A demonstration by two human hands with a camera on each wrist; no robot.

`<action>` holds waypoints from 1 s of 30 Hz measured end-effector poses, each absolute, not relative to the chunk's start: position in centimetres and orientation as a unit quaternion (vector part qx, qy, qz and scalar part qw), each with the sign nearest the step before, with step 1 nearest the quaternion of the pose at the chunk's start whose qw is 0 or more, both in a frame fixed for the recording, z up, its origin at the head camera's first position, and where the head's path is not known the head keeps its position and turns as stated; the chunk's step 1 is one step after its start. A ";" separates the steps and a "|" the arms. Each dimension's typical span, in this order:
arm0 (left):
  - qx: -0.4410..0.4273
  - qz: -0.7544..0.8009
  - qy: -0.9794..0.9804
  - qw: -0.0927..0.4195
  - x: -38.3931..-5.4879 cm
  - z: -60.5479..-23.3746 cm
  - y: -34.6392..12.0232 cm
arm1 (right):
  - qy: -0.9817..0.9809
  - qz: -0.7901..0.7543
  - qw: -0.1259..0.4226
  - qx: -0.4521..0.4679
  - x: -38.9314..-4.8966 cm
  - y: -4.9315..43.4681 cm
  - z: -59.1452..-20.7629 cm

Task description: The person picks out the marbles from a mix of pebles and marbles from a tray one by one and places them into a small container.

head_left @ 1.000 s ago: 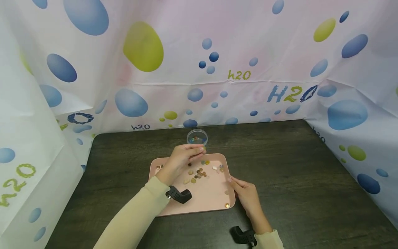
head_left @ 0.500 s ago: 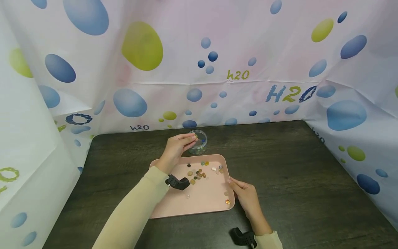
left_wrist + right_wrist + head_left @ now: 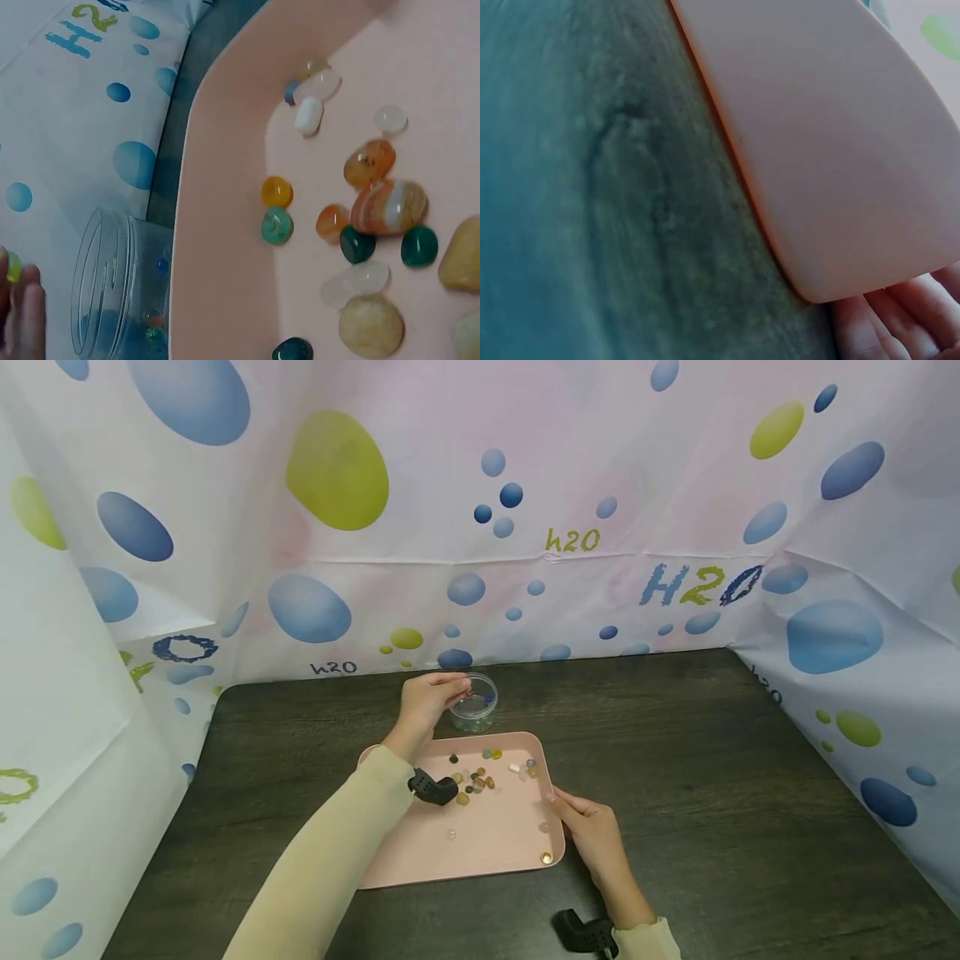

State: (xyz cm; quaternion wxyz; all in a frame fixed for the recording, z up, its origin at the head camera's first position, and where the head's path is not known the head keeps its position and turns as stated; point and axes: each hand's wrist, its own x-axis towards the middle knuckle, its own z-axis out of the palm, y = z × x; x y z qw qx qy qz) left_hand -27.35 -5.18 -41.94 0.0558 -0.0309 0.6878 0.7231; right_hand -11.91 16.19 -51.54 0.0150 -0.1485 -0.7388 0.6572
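My left hand (image 3: 426,703) is at the left side of the clear jar (image 3: 474,723), its fingertips over the rim. Between finger and thumb it pinches a small yellow-green bead (image 3: 13,268), partly hidden by the fingers. A few coloured beads (image 3: 154,334) show through the jar wall. In front of the jar lies a pink tray (image 3: 495,847) with polished stones scattered on it, among them a striped orange stone (image 3: 388,207) and a white one (image 3: 309,116). My right hand (image 3: 592,827) holds the tray's right edge, thumb at the rim and fingers at the outside.
All of this is on a dark wooden table (image 3: 675,752). A printed curtain (image 3: 420,460) with blue and green bubbles rises behind it and at both sides. A gold bead (image 3: 547,858) lies in the tray's near right corner.
My left hand has shifted left and slightly farther back, from in front of the jar to its left side, still pinching the bead. The right hand has stayed on the tray edge.
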 end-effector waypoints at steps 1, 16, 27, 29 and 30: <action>-0.036 0.716 0.695 0.049 -27.4 -41.9 -5.2 | -0.739 0.657 0.015 -0.149 -11.9 16.2 -51.5; -0.082 0.616 0.784 -0.006 -28.1 -42.0 -5.4 | -0.744 0.651 0.014 -0.149 -11.9 16.3 -51.2; -0.062 0.643 0.761 0.058 -26.2 -41.4 -5.5 | -0.746 0.648 0.014 -0.153 -11.6 16.1 -51.2; -0.055 0.645 0.758 0.078 -25.6 -41.3 -5.4 | -0.745 0.649 0.014 -0.155 -11.5 16.0 -51.2; -0.053 0.647 0.756 0.084 -25.3 -41.2 -5.4 | -0.746 0.648 0.014 -0.156 -11.5 16.0 -51.2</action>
